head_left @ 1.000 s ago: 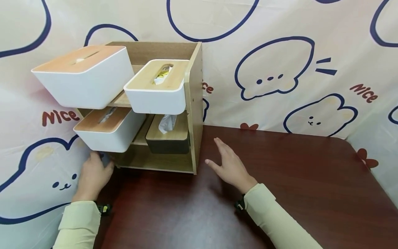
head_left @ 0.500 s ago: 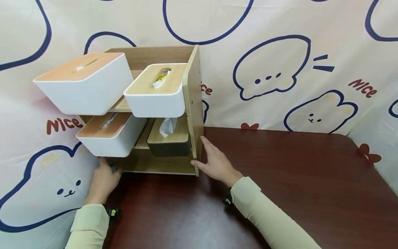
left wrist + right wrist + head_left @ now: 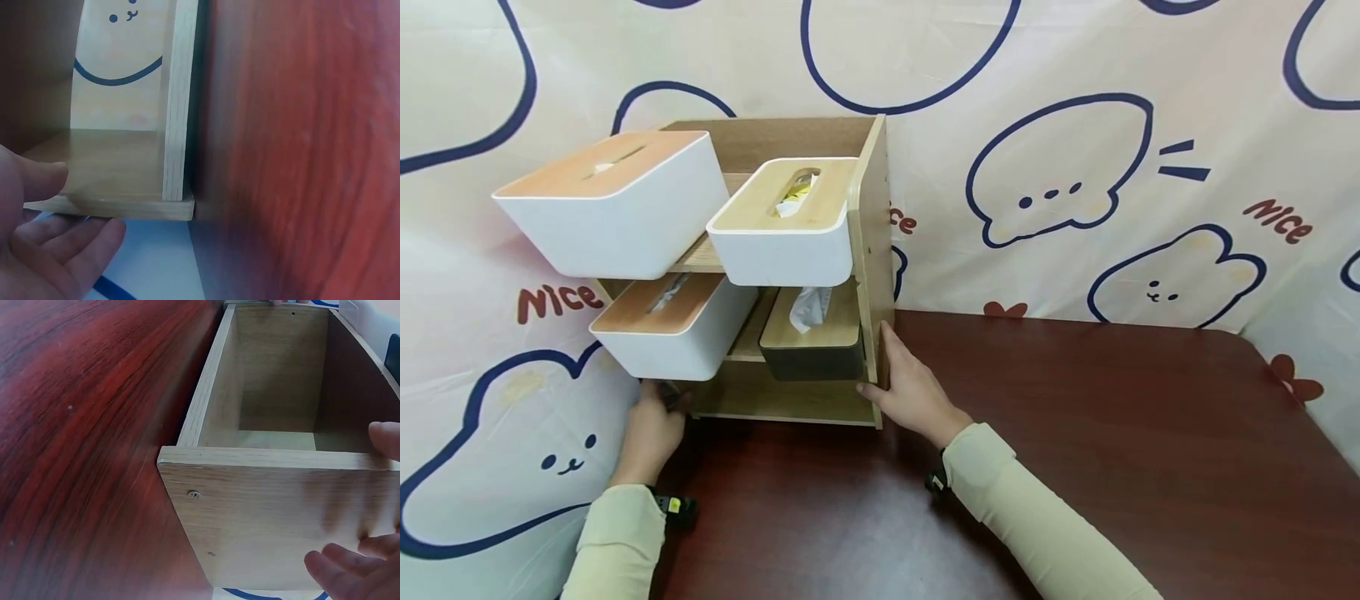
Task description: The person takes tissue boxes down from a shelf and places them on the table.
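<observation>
A small wooden shelf (image 3: pixel 874 242) stands on the table, holding four-sided tissue boxes. My left hand (image 3: pixel 649 433) grips its lower left side panel (image 3: pixel 125 206), thumb on the inner face and fingers outside. On the opposite side my right hand (image 3: pixel 917 387) holds the right panel (image 3: pixel 269 506), thumb over the front edge and fingers along the outer face. A large white tissue box (image 3: pixel 625 225) and a smaller white one (image 3: pixel 782 254) sit on the upper level. Below them are another white box (image 3: pixel 658 354) and a dark one (image 3: pixel 812 364) with tissue sticking out. Part of my left hand is hidden.
The dark red-brown table (image 3: pixel 1075 450) extends to the right and in front of the shelf. A cartoon-printed cloth (image 3: pixel 1037 50) hangs behind and at both sides. The white boxes jut out past the shelf's front.
My right hand has moved left onto the shelf's right panel. The left hand has shifted right to the lower left panel. The boxes keep their places on the shelf.
</observation>
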Available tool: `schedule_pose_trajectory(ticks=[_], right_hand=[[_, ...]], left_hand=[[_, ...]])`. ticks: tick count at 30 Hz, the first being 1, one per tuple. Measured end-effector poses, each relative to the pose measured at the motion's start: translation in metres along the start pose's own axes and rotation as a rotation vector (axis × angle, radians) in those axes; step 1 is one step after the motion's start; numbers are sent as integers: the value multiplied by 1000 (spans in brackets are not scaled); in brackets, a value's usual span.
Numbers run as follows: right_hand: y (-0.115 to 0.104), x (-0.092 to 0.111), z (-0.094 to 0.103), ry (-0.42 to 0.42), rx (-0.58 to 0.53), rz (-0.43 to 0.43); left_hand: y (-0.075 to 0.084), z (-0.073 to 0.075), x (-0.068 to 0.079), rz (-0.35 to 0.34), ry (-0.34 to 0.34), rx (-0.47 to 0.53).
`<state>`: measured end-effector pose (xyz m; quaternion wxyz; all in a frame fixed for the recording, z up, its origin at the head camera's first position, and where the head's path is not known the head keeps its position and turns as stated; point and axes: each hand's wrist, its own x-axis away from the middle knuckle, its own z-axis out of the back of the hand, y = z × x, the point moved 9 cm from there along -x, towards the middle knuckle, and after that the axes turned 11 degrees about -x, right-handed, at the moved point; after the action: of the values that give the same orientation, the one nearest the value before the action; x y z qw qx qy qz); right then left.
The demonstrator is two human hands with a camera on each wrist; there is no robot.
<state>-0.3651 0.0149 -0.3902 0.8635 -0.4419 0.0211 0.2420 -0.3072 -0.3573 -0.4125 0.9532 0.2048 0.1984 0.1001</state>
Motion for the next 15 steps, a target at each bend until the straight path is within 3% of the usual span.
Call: schedule_pose_trajectory(ticks=[10,15], right_hand=[[-8,-5,-9,-37,-103,-1],[-10,-4,-11,-36,-115,-7]], left_hand=[[-6,-2,-1,40,42,8],[-5,1,-3,1,67,-24]])
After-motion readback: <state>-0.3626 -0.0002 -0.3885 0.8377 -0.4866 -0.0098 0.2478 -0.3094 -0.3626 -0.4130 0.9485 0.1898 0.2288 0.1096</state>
